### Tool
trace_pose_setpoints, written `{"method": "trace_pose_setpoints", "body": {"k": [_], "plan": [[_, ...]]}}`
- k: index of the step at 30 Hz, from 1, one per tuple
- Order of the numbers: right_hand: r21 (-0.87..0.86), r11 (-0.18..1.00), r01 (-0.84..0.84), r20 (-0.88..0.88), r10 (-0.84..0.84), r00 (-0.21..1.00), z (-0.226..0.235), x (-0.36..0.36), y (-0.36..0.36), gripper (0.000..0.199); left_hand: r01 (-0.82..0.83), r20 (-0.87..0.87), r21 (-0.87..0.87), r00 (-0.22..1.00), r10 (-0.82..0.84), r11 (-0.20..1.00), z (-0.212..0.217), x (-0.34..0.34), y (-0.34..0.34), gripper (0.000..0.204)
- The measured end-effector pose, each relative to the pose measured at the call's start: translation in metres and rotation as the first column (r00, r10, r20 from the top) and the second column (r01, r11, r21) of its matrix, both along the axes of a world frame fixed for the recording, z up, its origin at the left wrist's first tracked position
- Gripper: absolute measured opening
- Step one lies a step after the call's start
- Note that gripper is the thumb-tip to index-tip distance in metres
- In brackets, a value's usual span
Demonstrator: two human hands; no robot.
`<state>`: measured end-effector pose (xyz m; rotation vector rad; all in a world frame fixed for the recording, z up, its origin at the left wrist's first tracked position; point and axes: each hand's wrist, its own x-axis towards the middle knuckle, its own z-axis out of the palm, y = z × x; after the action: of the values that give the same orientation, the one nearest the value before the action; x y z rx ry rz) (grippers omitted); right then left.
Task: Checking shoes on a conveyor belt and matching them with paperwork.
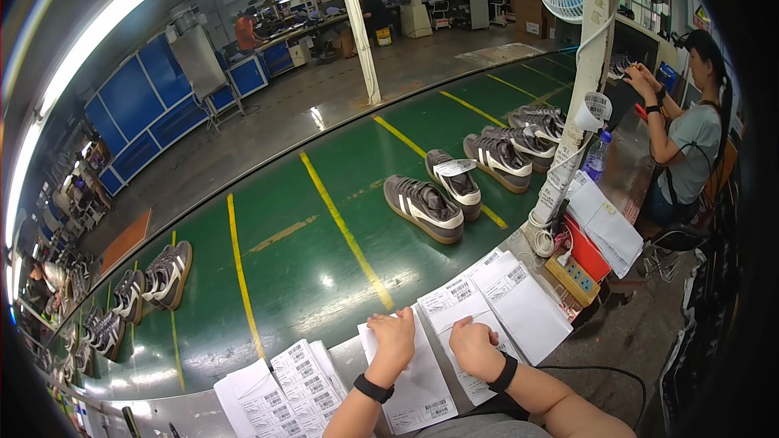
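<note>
My left hand [393, 339] lies over a stack of white label sheets [418, 393], fingers stretched toward the belt and apparently resting on the paper. To its right, my right hand [477, 350] is curled above another stack of printed label sheets [454, 304]; whatever its fingers hold, if anything, is hidden beneath them. Both wrists wear black bands. Beyond the papers, a grey-brown sneaker [423, 209] with white stripes and a gum sole stands on the green belt. Its neighbour, another sneaker [454, 182], carries a white slip on top.
The green conveyor belt [276, 276] has yellow cross lines. More sneakers stand at left [168, 274] and right [499, 158]. Further label stacks [304, 381] line the metal edge. A white post [580, 105], a power strip [572, 280], a purple bottle [596, 158] and a seated co-worker [698, 130] are at right.
</note>
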<state>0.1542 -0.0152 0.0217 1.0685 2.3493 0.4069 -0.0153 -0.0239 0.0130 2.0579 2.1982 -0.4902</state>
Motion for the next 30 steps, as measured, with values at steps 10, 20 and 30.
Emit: {"method": "trace_pose_setpoints", "body": {"k": [10,20,30], "plan": [[0.003,1.000,-0.002,0.006,0.002,1.000,-0.003,-0.002,0.001,0.064,-0.006,0.004,-0.024,1.000,0.006,1.000,-0.001,-0.002,0.002,0.048],[-0.016,0.997,0.077,-0.018,-0.078,0.997,-0.018,-0.005,0.002,0.060,0.001,0.048,-0.001,0.999,-0.001,1.000,-0.001,-0.001,0.003,0.064],[-0.046,0.998,0.036,0.082,-0.032,0.996,-0.004,-0.007,-0.001,0.058,-0.015,0.064,-0.136,0.998,0.024,0.991,-0.001,-0.006,0.002,0.104]]}}
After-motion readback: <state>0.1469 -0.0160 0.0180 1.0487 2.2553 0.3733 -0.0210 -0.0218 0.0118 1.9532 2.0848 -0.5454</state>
